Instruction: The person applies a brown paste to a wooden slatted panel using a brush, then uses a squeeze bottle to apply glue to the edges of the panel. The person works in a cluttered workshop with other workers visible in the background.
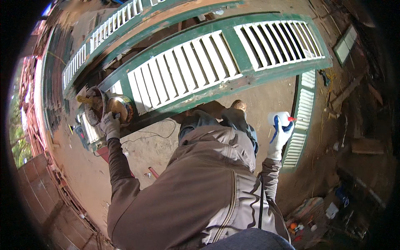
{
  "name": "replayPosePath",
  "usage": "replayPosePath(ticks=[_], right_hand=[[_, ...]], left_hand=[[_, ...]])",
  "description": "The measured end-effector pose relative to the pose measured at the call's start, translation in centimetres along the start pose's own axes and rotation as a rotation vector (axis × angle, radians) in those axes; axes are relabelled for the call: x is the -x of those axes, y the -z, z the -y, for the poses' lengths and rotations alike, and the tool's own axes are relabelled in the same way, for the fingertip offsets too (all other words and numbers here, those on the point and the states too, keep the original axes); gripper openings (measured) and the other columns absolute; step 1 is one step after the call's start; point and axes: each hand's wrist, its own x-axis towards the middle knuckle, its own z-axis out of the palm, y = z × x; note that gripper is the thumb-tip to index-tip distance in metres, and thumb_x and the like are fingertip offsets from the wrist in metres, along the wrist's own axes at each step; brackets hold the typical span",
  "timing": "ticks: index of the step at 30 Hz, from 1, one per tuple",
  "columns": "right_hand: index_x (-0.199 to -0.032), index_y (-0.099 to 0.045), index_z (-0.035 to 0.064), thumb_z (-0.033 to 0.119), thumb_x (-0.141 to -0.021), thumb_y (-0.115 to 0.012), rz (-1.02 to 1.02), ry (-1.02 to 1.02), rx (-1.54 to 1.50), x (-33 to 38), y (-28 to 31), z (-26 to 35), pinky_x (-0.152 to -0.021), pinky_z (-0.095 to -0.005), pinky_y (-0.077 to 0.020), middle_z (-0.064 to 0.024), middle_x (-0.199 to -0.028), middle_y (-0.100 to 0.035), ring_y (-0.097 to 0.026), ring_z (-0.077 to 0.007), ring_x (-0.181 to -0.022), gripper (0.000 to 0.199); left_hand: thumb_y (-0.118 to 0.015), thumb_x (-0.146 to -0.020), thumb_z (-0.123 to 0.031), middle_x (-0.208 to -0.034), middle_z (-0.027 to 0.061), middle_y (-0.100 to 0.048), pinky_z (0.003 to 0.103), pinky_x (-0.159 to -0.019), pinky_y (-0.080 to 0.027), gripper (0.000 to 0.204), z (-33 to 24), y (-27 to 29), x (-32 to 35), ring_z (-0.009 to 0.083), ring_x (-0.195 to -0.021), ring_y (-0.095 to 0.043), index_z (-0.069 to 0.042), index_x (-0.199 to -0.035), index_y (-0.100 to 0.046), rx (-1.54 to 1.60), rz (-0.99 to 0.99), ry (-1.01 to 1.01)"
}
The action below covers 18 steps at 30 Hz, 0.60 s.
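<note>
My left hand [110, 125], in a pale work glove, is closed at the near rim of a round metal can [122, 109]; its fingertips are partly hidden. Right beside the can is a dark, dirty bucket [94, 111] with a yellow-handled brush [85, 100] resting in it. Both containers stand on the left end of a long green louvered shutter [239, 48] with white slats. Out to the right, my right hand [281, 137], in a white and blue glove, grips a white squeeze bottle [278, 118] whose red tip points right.
Another green and white shutter [158, 24] lies behind the first. A third shutter [301, 112] is low on the right. Stacked panels [56, 79] stand at the left. A dark cable [160, 135] trails across the floor, and clutter [308, 216] fills the lower right.
</note>
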Motion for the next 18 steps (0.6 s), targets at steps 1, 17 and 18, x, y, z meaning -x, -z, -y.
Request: replayPosePath(ticks=[1,17,18], right_hand=[[-0.131,-0.053,0.0061,0.01,-0.086,-0.079,-0.005,-0.002,0.034,-1.5,1.0,-0.4,-0.088,-0.0333,-0.0513,-0.0057,-0.12,-0.06,-0.06,-0.0171,-0.105,0.052],[-0.13,-0.051,0.0027,0.008,-0.085,-0.079,0.171,-0.023,0.016,-10.9,1.2,1.3,-0.091,-0.0326,-0.0513,-0.0085,-0.118,-0.059,-0.06,-0.0184,-0.101,0.053],[-0.13,-0.051,0.0027,0.006,-0.085,-0.079,0.181,0.006,-0.005,-10.9,0.3,0.9,-0.089,-0.0321,-0.052,-0.008,-0.118,-0.059,-0.06,-0.0176,-0.102,0.053]], left_hand=[[-0.075,-0.081,-0.044,-0.099,0.0105,-0.068,0.047,-0.082,-0.052,0.043,-0.1,0.6,0.0,0.0328,-0.099,-0.064,-0.011,-0.106,-0.067,-0.013,0.125,0.079],[-0.058,-0.082,-0.023,-0.116,0.0275,-0.065,0.048,-0.097,-0.048,0.047,-4.9,-1.4,2.8,0.0421,-0.113,-0.061,-0.001,-0.124,-0.057,0.676,0.089,0.651],[-0.058,-0.082,-0.022,-0.112,0.0261,-0.067,0.048,-0.095,-0.049,0.045,-6.9,0.5,2.6,0.0416,-0.11,-0.063,-0.003,-0.122,-0.059,0.682,0.088,0.61]])
